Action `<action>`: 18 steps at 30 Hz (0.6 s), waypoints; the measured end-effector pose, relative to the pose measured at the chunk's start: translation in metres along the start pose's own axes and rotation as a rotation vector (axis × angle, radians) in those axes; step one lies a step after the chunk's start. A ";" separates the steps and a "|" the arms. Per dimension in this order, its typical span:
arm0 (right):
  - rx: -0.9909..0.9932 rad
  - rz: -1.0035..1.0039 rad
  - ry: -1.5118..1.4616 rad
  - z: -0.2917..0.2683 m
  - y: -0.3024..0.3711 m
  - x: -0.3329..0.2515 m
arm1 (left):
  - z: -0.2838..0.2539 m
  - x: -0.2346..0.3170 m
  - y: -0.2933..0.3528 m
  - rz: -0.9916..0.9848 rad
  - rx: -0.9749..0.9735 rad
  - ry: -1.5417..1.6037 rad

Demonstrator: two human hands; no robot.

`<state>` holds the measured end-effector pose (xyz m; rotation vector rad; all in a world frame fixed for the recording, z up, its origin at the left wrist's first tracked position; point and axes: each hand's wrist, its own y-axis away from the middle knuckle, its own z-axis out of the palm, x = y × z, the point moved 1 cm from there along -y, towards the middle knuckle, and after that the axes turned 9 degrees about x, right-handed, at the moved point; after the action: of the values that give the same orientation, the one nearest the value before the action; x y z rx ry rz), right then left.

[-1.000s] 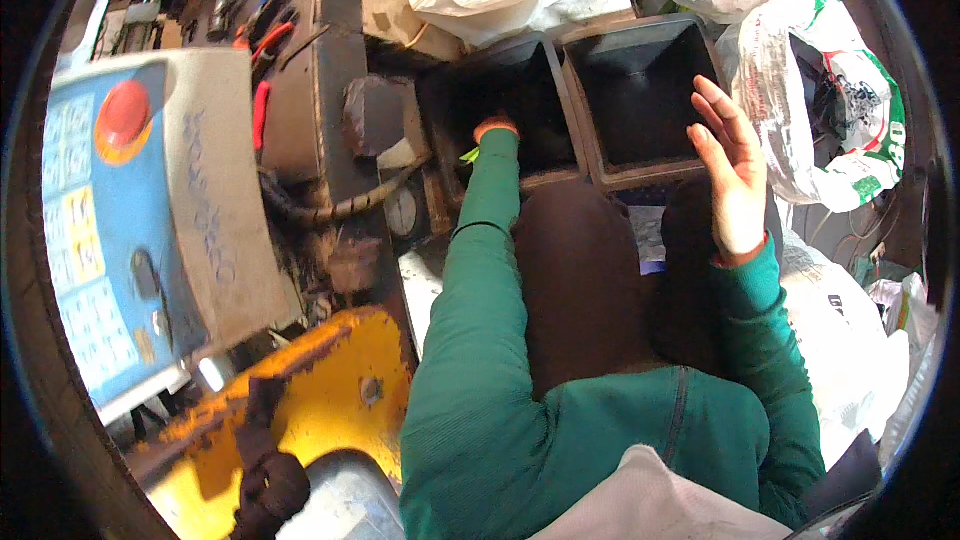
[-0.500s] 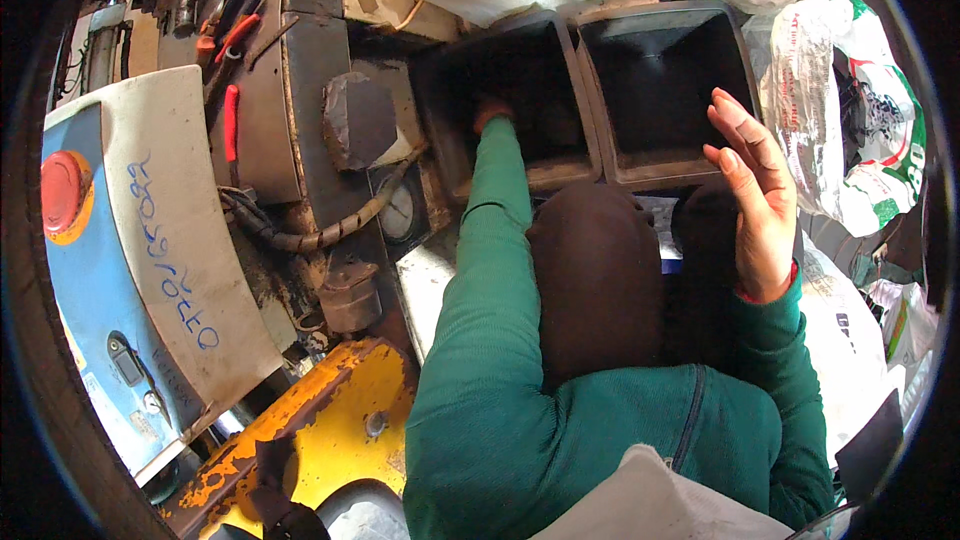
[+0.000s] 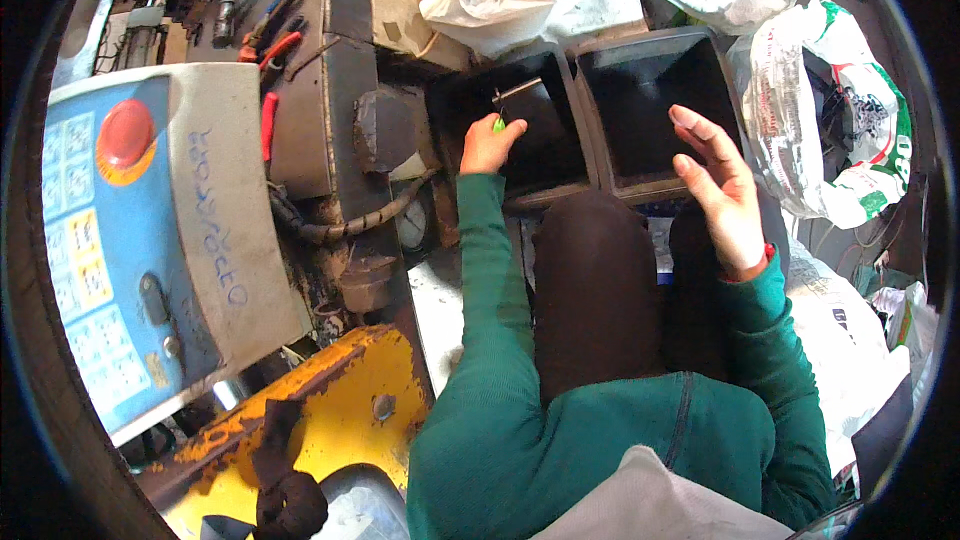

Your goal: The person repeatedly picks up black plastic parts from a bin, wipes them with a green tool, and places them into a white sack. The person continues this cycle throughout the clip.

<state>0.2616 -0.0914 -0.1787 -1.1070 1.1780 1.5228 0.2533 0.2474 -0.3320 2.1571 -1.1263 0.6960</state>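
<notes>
Above the left black bin (image 3: 592, 130), my left hand (image 3: 484, 148) is closed around a small tool with a bright green handle (image 3: 498, 124). Just beyond its fingertips shows a thin, light metal rod (image 3: 520, 90); whether it belongs to the tool I cannot tell. Over the near right part of the right black bin (image 3: 655, 180), my right hand (image 3: 728, 202) hangs open and holds nothing, with thumb and fingers apart. Both bins stand side by side just beyond my knees. Their insides are too dark to make out.
At the left stands a blue-and-beige control panel (image 3: 215, 190) with a red button (image 3: 126, 133). Red-handled pliers (image 3: 282, 48) lie beyond it. A ribbed hose (image 3: 350, 225) runs beside the bins. White plastic bags (image 3: 775, 125) crowd the right; worn yellow metal (image 3: 350, 395) is near left.
My left hand has come up out of the left bin, now with the green-handled tool in it. My right hand has shifted slightly left and stays open. The whole view has shifted a little.
</notes>
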 end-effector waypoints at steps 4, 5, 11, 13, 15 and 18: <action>-0.086 0.038 0.024 0.011 0.010 -0.002 | -0.038 0.100 0.080 0.138 -0.158 0.357; -0.106 0.061 0.147 0.013 0.012 -0.004 | -0.043 0.123 0.095 0.193 -0.237 0.428; 0.104 0.275 -0.268 0.000 0.016 -0.011 | -0.049 0.126 0.054 0.097 -0.218 0.646; 0.219 0.235 -0.451 -0.011 0.011 -0.010 | -0.023 0.074 0.001 -0.189 -0.083 0.404; 0.175 0.187 -0.450 -0.004 0.012 -0.013 | 0.045 -0.078 -0.079 -0.376 -0.137 0.134; 0.216 0.196 -0.460 -0.008 0.008 -0.008 | 0.116 -0.094 -0.095 -0.335 -0.221 -0.112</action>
<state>0.2562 -0.1017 -0.1701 -0.4719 1.1146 1.6402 0.3066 0.2584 -0.5007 2.1407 -0.8218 0.2899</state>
